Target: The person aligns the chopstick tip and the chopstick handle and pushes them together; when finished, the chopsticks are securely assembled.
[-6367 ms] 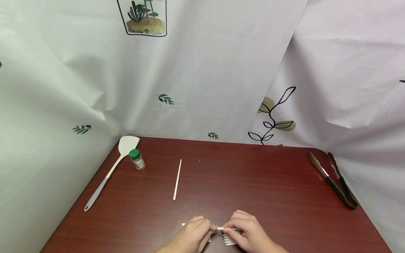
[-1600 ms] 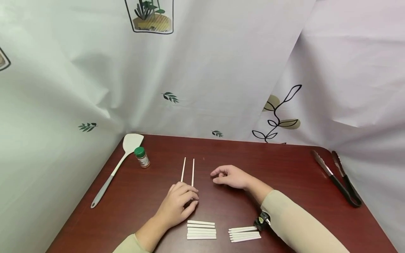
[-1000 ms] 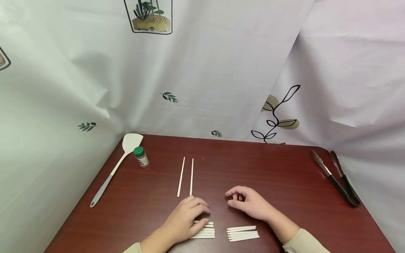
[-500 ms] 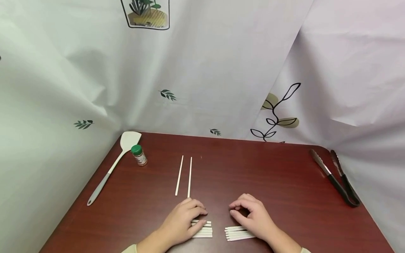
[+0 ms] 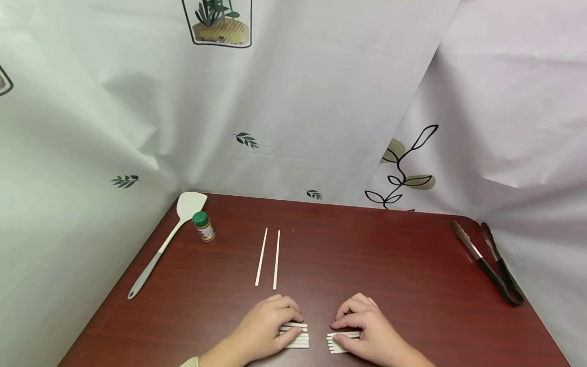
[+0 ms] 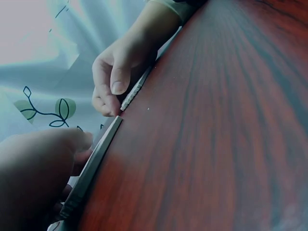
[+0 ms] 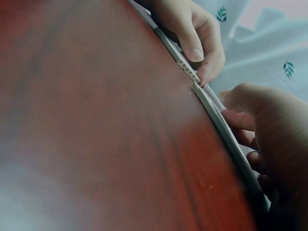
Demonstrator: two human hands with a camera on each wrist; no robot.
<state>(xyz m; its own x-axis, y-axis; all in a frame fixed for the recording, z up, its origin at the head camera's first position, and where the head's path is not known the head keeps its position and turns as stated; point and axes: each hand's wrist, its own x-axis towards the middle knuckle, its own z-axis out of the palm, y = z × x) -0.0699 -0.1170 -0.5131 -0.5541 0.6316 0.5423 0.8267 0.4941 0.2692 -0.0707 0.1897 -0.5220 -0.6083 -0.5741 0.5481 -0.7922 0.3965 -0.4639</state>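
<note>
Two rows of short white sticks lie side by side at the near middle of the table, a gap between them. My left hand [image 5: 268, 329] grips the left row [image 5: 300, 340], its thumb across the sticks and its bent fingers at the far edge; the palm hides their left part. My right hand [image 5: 367, 331] holds the right row [image 5: 337, 346] in the same way, covering its right end. In the left wrist view, the ends of the two rows [image 6: 98, 151] face each other. Two long white sticks [image 5: 261, 257] lie nearly parallel beyond my left hand.
A white spatula with a grey handle [image 5: 151, 267] lies along the left edge, beside a green-capped spice jar [image 5: 204, 228]. Black-handled tongs [image 5: 492, 275] lie spread at the right edge. A white printed cloth [image 5: 298, 102] hangs behind the dark red table [image 5: 390, 255].
My left hand has drawn back from the long sticks to the left row. My right hand has come back from mid-table onto the right row. A second long stick now lies beside the first.
</note>
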